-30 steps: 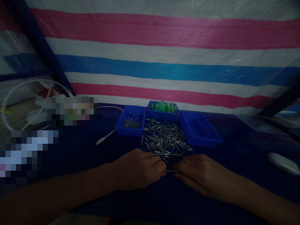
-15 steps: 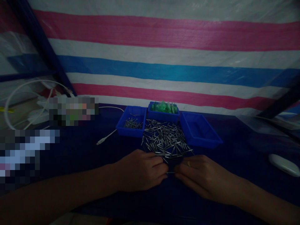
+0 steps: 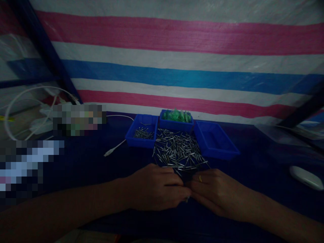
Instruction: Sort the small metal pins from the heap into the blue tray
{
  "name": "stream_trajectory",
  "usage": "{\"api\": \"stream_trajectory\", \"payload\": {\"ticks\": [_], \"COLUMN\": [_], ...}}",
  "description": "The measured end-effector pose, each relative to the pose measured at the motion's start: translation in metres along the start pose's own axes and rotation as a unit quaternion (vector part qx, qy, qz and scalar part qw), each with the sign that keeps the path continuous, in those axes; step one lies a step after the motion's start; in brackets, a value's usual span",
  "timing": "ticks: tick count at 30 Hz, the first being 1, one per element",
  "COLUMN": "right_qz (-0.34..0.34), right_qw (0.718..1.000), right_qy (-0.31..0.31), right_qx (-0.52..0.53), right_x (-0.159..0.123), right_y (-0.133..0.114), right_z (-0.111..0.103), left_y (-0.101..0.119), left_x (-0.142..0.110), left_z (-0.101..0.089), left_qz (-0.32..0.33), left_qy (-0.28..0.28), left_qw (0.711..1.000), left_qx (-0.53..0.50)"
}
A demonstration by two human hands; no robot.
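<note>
My left hand [image 3: 160,187] is closed in a pinch just in front of a pile of thin metal pins [image 3: 177,150]. A short bit of a small metal pin [image 3: 187,199] shows at its fingertips; the rest is covered. My right hand [image 3: 215,190], with a gold-coloured ring, is closed too, its fingertips meeting those of the left hand. What the right fingers hold, if anything, is hidden. Behind the left hand stands a blue bin [image 3: 141,144] with several similar pins in it.
Behind the pile is a blue bin [image 3: 176,125] of green plastic packets. Another blue bin [image 3: 217,152] stands right of the pile. A white cable [image 3: 115,148] lies on the dark blue table [image 3: 88,162]. A white rounded device [image 3: 306,178] sits at far right. Striped sheeting hangs behind.
My hands have come together, mainly by the left hand moving right and slightly down. The pin that spanned the gap between them is now mostly covered by the fingers.
</note>
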State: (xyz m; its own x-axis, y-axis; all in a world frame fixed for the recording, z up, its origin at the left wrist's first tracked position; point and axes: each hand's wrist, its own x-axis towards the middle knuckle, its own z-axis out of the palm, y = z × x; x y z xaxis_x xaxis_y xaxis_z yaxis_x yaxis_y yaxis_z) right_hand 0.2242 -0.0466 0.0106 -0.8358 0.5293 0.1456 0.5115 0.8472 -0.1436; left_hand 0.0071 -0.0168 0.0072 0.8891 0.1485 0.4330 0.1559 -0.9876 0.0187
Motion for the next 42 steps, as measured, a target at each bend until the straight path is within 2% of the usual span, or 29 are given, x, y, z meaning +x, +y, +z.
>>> {"api": "stream_trajectory", "payload": {"ticks": [5,11,14,20,25,31,42], "right_qz": [0.008,0.029,0.031,0.025,0.039,0.073,0.088], "right_qw": [1.000,0.999,0.999,0.999,0.999,0.997,0.995], "right_qy": [-0.002,-0.005,-0.005,-0.002,0.009,-0.018,-0.020], "right_qx": [0.017,0.034,0.033,0.020,0.007,0.005,0.037], "right_x": [0.0008,0.0015,0.0012,0.0009,0.0002,-0.0007,-0.0015], "right_y": [-0.0014,-0.0020,-0.0021,-0.0011,0.0002,0.0021,0.0015], "right_z": [-0.0025,-0.0063,-0.0066,-0.0029,-0.0031,-0.0048,-0.0056], "left_y": [0.0013,-0.0020,-0.0046,-0.0045,-0.0047,-0.0057,-0.0047], "left_x": [0.0020,-0.0010,-0.0017,-0.0004,-0.0010,-0.0028,0.0003], "left_z": [-0.0003,0.0051,0.0065,0.0074,0.0080,0.0056,0.0028], "left_qz": [0.000,-0.044,-0.040,-0.032,-0.057,-0.080,-0.082], "left_qy": [-0.007,-0.016,-0.029,-0.046,-0.045,-0.055,-0.003], "left_qw": [1.000,0.998,0.997,0.996,0.995,0.993,0.995], "left_qx": [-0.029,0.030,0.051,0.064,0.063,0.067,0.058]}}
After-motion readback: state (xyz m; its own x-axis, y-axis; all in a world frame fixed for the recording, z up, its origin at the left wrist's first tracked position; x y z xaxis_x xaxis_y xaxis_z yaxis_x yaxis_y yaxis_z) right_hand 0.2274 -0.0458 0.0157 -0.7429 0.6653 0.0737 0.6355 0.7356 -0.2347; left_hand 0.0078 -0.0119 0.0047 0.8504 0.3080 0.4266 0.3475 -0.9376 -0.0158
